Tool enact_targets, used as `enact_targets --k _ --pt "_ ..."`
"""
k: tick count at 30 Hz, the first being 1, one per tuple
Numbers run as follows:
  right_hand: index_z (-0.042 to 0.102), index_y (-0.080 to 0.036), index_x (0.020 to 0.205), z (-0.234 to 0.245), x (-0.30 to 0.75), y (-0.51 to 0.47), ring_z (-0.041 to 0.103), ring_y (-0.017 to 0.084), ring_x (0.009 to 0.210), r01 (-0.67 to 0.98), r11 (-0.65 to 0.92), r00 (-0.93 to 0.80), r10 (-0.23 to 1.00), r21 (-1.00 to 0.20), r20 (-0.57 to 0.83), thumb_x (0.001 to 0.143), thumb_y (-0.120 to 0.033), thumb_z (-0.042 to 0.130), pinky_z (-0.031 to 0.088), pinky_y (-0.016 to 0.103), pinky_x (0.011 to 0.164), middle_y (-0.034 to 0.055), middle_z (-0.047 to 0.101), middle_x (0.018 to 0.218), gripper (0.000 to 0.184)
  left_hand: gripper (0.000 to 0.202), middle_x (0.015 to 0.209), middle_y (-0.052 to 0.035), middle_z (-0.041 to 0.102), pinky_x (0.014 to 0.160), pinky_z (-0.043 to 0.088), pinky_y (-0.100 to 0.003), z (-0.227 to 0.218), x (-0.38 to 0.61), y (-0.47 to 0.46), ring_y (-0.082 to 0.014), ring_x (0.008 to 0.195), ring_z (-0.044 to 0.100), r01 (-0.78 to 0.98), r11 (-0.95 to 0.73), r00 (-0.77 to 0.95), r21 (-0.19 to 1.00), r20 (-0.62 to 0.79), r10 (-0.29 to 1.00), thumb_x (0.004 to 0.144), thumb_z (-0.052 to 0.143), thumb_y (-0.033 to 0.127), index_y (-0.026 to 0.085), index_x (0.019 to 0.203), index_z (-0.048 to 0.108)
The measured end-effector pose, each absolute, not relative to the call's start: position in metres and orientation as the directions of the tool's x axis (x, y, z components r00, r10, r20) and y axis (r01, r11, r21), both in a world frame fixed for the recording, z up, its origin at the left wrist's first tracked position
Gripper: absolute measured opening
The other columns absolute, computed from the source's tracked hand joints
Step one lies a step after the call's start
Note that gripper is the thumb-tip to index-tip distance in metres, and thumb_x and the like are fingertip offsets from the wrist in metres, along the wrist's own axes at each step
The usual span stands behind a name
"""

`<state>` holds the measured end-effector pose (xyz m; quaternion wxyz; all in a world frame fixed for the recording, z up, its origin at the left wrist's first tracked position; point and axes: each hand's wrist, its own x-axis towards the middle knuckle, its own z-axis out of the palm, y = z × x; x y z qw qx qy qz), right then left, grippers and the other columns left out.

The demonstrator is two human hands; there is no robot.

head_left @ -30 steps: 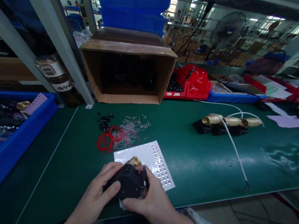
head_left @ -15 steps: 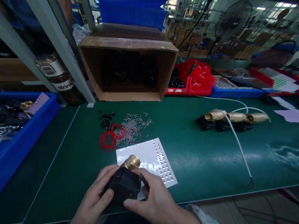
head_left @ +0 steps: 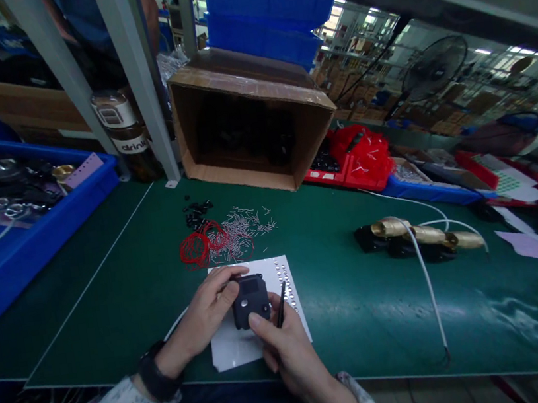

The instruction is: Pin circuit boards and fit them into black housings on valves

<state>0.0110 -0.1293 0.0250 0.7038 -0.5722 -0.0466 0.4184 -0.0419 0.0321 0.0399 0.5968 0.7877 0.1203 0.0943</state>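
Observation:
A black box-shaped housing (head_left: 250, 301) is between my hands over a white sheet (head_left: 234, 350). Its flat face is turned up and bears a small silver disc and a dark rectangular window. Curled around its upper left side is my left hand (head_left: 208, 307), thumb on the face. My right hand (head_left: 288, 339) grips the lower right edge, and a thin black tool like tweezers (head_left: 281, 303) sticks up from between its fingers. Rows of small silver dots (head_left: 284, 279) line the sheet's right side. Whatever lies under the housing is hidden.
Beyond the sheet lie red rings (head_left: 195, 248), small pins (head_left: 243, 228) and black bits (head_left: 195, 215). Brass valves with black housings (head_left: 418, 234) stand to the right. A cardboard box (head_left: 246, 78) is behind, a blue tray (head_left: 41, 253) at left.
The housing has been turned over, so its face with the silver disc now shows and the brass fitting is out of sight. Both hands have moved slightly up and to the right.

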Motion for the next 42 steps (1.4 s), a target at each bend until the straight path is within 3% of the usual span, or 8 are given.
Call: enact_targets --k 5,9,12,19,26,33,38,42 --pt "0.053 -0.015 0.108 0.027 0.012 -0.127 0.032 0.0 0.032 -0.497 -0.046 0.643 0.651 -0.867 -0.403 0.072 -0.05 0.072 0.024 0.014 0.027 0.0016 0.062 0.079 0.054 0.087 0.137 -0.0119 0.043 0.1 0.04 -0.05 0.012 -0.058 0.015 -0.0334 0.121 0.047 0.06 -0.242 0.935 0.969 0.03 0.352 0.064 0.078 0.052 0.027 0.135 0.033" --pt "0.05 -0.017 0.122 0.033 0.022 -0.132 0.064 0.021 0.077 -0.049 -0.172 0.775 0.615 -0.984 -0.146 0.067 -0.04 0.076 0.056 0.029 0.06 0.0105 0.062 0.105 0.065 0.068 0.126 -0.0104 0.05 0.097 0.044 -0.048 0.0 -0.049 0.009 -0.0297 0.115 0.053 0.071 -0.294 0.89 0.953 0.072 0.45 0.066 0.078 0.026 0.026 0.123 0.041" --pt "0.032 -0.024 0.141 0.049 0.042 -0.135 0.052 0.033 0.115 0.491 -0.343 0.675 0.73 -0.801 0.101 0.061 -0.024 0.08 0.052 0.046 0.089 0.0135 0.046 0.133 0.093 0.069 0.122 -0.009 0.052 0.094 0.047 -0.046 -0.003 -0.044 0.011 -0.0284 0.111 0.054 0.017 -0.322 0.892 0.947 0.131 0.432 0.062 0.082 0.027 0.025 0.12 0.043" --pt "0.037 -0.018 0.133 0.083 0.077 -0.123 0.06 0.028 0.094 0.888 -0.155 0.183 0.983 -0.432 0.025 0.08 -0.033 0.063 0.056 0.038 0.065 0.0142 0.051 0.122 0.061 0.061 0.117 -0.0096 0.054 0.094 0.045 -0.047 0.001 -0.046 0.014 -0.0282 0.109 0.053 -0.037 -0.469 0.882 0.883 0.25 0.4 0.066 0.074 0.018 0.023 0.119 0.044" --pt "0.046 -0.022 0.12 0.13 0.097 -0.147 0.058 0.023 0.087 0.856 -0.23 0.363 0.905 -0.462 0.221 0.071 -0.042 0.073 0.051 0.032 0.064 0.0083 0.054 0.104 0.059 0.062 0.117 -0.0083 0.053 0.093 0.046 -0.048 -0.001 -0.045 0.017 -0.0284 0.11 0.053 -0.026 -0.47 0.883 0.882 0.241 0.403 0.068 0.078 0.024 0.023 0.119 0.043" --pt "0.053 -0.015 0.117 0.037 0.131 -0.186 0.059 0.029 0.094 0.653 -0.635 0.694 0.72 -0.414 -0.01 0.071 -0.034 0.072 0.048 0.042 0.081 0.0127 0.055 0.11 0.054 0.068 0.12 -0.007 0.048 0.098 0.045 -0.052 0.002 -0.045 0.016 -0.0292 0.115 0.051 0.039 -0.404 0.888 0.914 0.153 0.433 0.066 0.082 0.028 0.026 0.12 0.041" --pt "0.063 -0.015 0.088 0.025 0.123 -0.191 0.058 0.022 0.088 0.368 -0.273 0.85 0.486 -0.889 0.203 0.09 -0.043 0.048 0.047 0.035 0.075 0.0109 0.059 0.101 0.031 0.066 0.121 -0.0079 0.047 0.098 0.045 -0.053 0.001 -0.046 0.015 -0.0299 0.116 0.05 0.065 -0.382 0.887 0.922 0.122 0.446 0.068 0.081 0.032 0.026 0.121 0.041" --pt "0.062 -0.017 0.066 0.054 0.094 -0.18 0.055 0.013 0.068 -0.011 0.205 0.928 0.367 -0.979 0.067 0.093 -0.047 0.046 0.046 0.024 0.063 0.0039 0.059 0.074 0.044 0.067 0.12 -0.0075 0.048 0.095 0.047 -0.052 -0.001 -0.046 0.015 -0.0297 0.114 0.052 0.08 -0.405 0.881 0.911 0.126 0.457 0.068 0.08 0.036 0.027 0.122 0.041"
